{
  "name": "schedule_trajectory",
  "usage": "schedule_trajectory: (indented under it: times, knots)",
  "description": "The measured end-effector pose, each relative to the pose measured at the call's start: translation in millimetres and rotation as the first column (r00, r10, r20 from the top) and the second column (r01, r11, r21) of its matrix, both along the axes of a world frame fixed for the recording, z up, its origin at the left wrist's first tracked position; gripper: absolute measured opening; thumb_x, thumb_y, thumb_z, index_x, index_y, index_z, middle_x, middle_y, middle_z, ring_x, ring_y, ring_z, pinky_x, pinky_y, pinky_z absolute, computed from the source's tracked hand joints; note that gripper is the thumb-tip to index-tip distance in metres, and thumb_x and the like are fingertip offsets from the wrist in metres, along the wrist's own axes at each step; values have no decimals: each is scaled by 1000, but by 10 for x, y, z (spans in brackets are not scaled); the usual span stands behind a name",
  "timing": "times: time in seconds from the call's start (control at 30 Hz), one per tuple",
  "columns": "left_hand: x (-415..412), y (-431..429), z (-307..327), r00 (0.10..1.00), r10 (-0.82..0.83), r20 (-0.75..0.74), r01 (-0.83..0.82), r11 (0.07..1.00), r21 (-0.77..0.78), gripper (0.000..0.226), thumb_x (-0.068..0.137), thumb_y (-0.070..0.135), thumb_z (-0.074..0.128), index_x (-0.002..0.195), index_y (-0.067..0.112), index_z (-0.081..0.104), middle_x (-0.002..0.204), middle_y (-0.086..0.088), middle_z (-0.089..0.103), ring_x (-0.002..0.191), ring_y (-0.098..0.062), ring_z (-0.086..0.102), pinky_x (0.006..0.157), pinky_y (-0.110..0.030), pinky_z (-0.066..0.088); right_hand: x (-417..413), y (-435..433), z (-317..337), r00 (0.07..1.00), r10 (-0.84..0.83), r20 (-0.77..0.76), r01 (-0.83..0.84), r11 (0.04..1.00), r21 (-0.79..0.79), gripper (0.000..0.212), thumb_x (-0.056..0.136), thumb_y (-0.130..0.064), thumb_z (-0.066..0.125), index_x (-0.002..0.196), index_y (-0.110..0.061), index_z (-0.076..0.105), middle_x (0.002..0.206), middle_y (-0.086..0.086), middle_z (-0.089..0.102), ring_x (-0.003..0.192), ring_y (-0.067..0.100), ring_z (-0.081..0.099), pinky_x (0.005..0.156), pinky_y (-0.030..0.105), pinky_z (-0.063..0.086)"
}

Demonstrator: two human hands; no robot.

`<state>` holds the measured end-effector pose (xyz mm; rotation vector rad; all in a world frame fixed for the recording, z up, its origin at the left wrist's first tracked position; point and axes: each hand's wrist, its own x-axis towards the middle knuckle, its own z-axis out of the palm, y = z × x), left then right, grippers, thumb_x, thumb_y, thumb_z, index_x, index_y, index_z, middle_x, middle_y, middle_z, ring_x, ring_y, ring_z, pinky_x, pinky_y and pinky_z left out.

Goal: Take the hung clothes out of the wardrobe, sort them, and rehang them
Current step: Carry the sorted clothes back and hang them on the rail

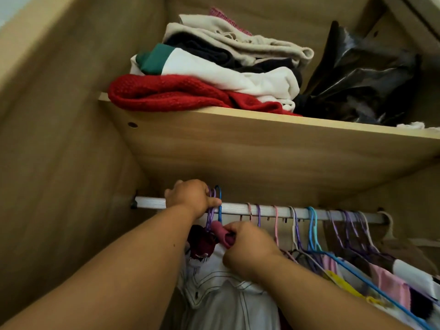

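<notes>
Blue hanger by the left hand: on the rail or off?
On but raised: the blue hanger hook loops over the rail, arching well above it.

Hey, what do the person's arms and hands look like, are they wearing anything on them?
Both arms are bare all the way to the bottom edge of the view, with no sleeves showing. The left hand and right hand are bare too: no gloves, and no watch, bracelet or ring is visible on the sides that show.
</notes>
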<state>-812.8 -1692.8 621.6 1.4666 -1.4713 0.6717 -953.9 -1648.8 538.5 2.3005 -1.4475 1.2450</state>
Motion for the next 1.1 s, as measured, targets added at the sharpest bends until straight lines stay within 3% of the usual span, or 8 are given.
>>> schedule_trajectory:
  times: [0.1,0.27,0.43,0.6,0.73,0.9,1.0,1.1]
  knots:
    - [41,-79,-75,1000,-23,13,23,999,-38,36,69,59,73,83,32,53,101,5,60,102,-20,49,80,-37,37,41,-98,-72,1000,-12,-2,12,999,44,37,74,-10,59,108,-24,62,90,1,63,78,19,58,58,23,41]
    - [102,-175,-157,977,-123,176,116,992,48,59,82,49,66,134,36,44,131,8,54,119,-19,49,96,-39,32,16,-159,-179,1000,13,-11,-12,997,82,39,71,-16,62,109,-26,63,86,-2,64,77,17,60,59,23,46]
    - [136,-70,-213,963,-90,253,75,995,70,58,86,47,61,139,36,41,137,6,50,122,-21,48,100,-41,31,-81,-75,-154,980,147,137,-176,958,226,43,61,-46,74,98,-25,67,88,-5,70,79,11,66,69,26,53]
    - [102,32,-228,951,0,309,-45,989,138,66,87,47,60,144,33,32,146,3,41,131,-23,41,106,-48,31,-135,-14,-158,947,199,251,-267,924,274,94,44,-77,68,121,-23,62,121,-3,64,105,15,63,96,34,49]
    - [27,138,-227,936,79,344,-141,977,161,62,86,51,59,141,33,35,136,0,49,123,-26,47,102,-49,34,-179,102,-139,976,136,169,-182,937,299,109,57,-72,70,145,-19,34,144,0,45,124,18,50,100,29,41]
    - [5,248,-266,895,193,401,-287,939,189,68,88,58,52,146,37,22,141,-4,43,129,-32,40,105,-51,30,-159,240,-205,999,50,-18,-44,970,238,102,62,-69,68,145,-23,31,145,0,43,126,19,46,101,32,41]
    - [37,301,-376,947,65,314,-162,943,292,74,93,56,44,151,39,1,160,-4,9,144,-32,12,112,-54,17,-185,341,-236,997,33,-63,-22,988,155,102,65,-68,68,147,-24,26,146,4,42,128,21,44,101,31,41]
    - [23,417,-553,967,-179,180,120,947,297,63,97,49,41,151,36,10,161,-4,-7,147,-27,-1,118,-44,8,-253,469,-234,993,7,-115,1,998,69,101,69,-66,67,149,-27,20,147,9,38,132,24,39,103,32,38]
